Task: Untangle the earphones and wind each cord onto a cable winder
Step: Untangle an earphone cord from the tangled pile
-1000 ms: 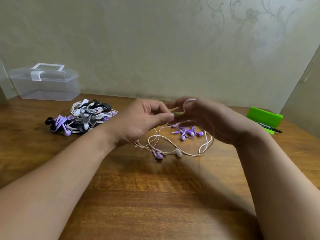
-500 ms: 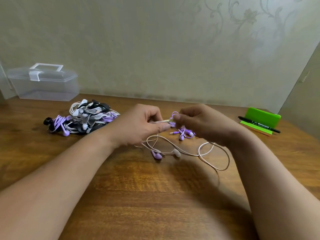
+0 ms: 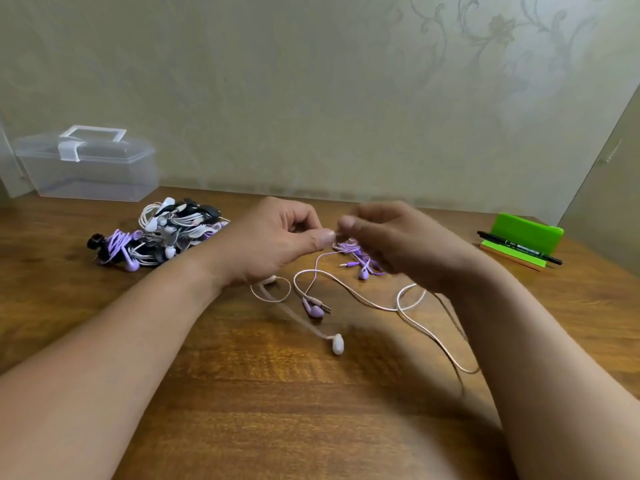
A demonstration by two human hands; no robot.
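Head view: the left hand (image 3: 277, 244) pinches a pale pink earphone cord (image 3: 363, 299) between thumb and forefinger, above the wooden surface (image 3: 277, 410). The right hand (image 3: 391, 244), blurred, meets it with curled fingers; whether it grips the cord cannot be told. The cord loops down across the surface to a white earbud (image 3: 337, 344). A pile of earphones (image 3: 166, 233) lies at the left, near a clear box (image 3: 90, 168).
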